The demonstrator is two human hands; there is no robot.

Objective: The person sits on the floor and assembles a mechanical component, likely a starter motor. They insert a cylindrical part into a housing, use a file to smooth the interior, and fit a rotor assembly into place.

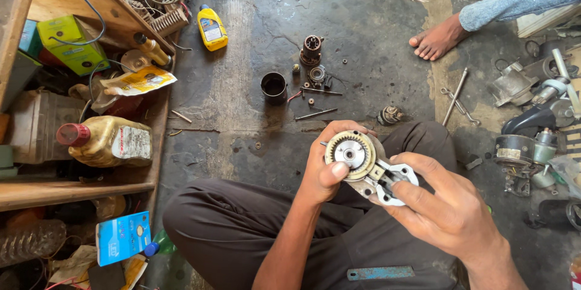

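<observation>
Gear housing apparently between both hands

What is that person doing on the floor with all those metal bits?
A person sits cross-legged on a stained concrete floor, holding a round metal gear housing in both hands. The left hand grips its toothed ring with the thumb on top, and the right hand steadies the silver bracket end. Small parts lie ahead: a black cup, a motor armature, and long bolts. Someone else's bare foot shows nearby.
</observation>
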